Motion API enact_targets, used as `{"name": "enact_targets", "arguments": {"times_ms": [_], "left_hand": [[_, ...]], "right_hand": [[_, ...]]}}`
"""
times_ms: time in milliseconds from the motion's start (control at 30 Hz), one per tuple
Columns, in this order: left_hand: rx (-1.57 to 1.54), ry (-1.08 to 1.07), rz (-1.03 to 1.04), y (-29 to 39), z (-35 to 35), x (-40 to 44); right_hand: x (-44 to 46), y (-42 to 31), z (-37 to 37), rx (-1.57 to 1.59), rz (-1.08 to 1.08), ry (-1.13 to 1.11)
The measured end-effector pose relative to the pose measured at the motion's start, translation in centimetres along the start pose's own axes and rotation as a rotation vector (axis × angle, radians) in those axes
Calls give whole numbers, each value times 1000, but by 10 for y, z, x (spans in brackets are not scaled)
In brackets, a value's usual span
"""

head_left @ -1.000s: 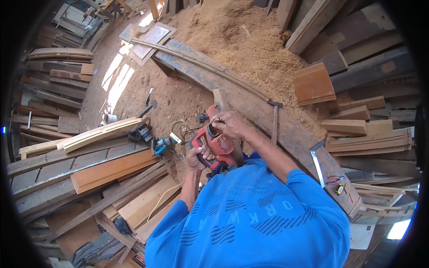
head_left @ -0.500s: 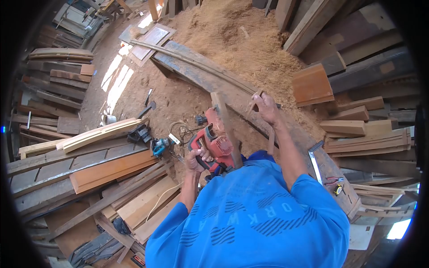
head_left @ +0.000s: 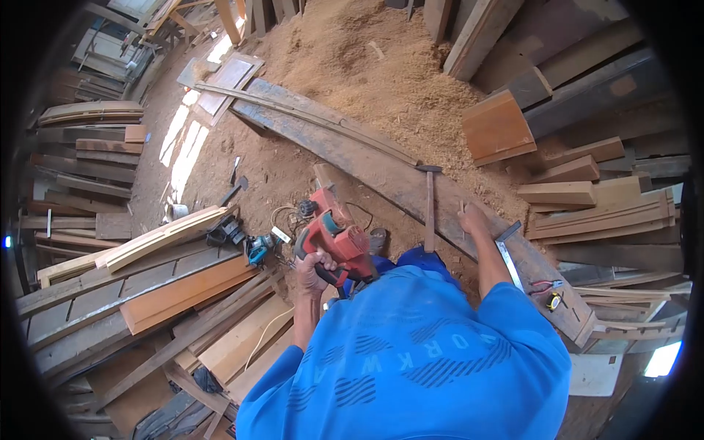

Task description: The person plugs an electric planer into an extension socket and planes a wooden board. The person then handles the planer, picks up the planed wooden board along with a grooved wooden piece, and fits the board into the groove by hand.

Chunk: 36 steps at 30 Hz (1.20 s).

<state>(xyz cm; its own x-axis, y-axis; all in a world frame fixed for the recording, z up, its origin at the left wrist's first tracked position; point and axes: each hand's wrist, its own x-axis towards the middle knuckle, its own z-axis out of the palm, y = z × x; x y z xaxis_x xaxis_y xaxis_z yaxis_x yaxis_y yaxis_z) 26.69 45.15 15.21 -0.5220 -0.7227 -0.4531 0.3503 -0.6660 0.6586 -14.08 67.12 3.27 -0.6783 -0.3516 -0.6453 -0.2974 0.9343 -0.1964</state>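
Observation:
My left hand [head_left: 314,268] is closed round the rear handle of a red electric planer [head_left: 339,236], held in front of my body. Just beyond the planer shows the end of a piece of wood [head_left: 333,178], mostly hidden behind it. My right hand [head_left: 475,220] is over the long wooden bench [head_left: 389,172], fingers pinched on a thin upright stick [head_left: 463,213], perhaps a pencil. To the left of that hand lies a hammer [head_left: 430,202], its head on the bench and its handle toward me. A metal square [head_left: 507,257] lies to the right of it.
Pliers [head_left: 546,286] and a tape measure [head_left: 554,301] lie at the bench's near end. Long thin strips [head_left: 308,117] lie along its far part. On the left are a teal power tool [head_left: 258,249], cables and stacked boards [head_left: 191,293]. Sawdust [head_left: 367,59] is heaped behind the bench.
My right hand has moved from the hammer's head nearer to me and to the right along the bench. The planer has turned, showing more of its top. The view has shifted slightly.

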Motion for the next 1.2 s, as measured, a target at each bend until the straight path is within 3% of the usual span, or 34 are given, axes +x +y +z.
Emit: {"name": "enact_targets", "arguments": {"times_ms": [67, 167, 233, 300, 367, 467, 667, 800, 967, 1200], "left_hand": [[139, 36, 62, 2, 26, -6], [252, 58, 60, -1, 42, -12], [301, 47, 44, -4, 48, -18], [353, 19, 60, -6, 58, -17], [407, -2, 16, -6, 62, -15], [443, -57, -18, -3, 55, 0], [482, -89, -11, 41, 28, 25], [422, -21, 7, 79, -8, 48], [330, 143, 93, 120, -63, 93], [156, 276, 95, 167, -121, 149]], "right_hand": [[-3, -4, -2, -19, 40, 46], [-27, -38, -28, 85, -140, 171], [-37, -83, -60, 175, -348, 58], [-28, -124, -61, 301, -688, 144], [-32, -176, -62, 403, -836, 114], [-26, -249, -50, 396, -1012, -121], [-13, -339, -18, 230, -1014, -267], [-35, -395, 11, 356, -962, -26], [-103, -459, 10, 287, -923, 27], [-138, -509, 79, 203, -952, -569]]}}
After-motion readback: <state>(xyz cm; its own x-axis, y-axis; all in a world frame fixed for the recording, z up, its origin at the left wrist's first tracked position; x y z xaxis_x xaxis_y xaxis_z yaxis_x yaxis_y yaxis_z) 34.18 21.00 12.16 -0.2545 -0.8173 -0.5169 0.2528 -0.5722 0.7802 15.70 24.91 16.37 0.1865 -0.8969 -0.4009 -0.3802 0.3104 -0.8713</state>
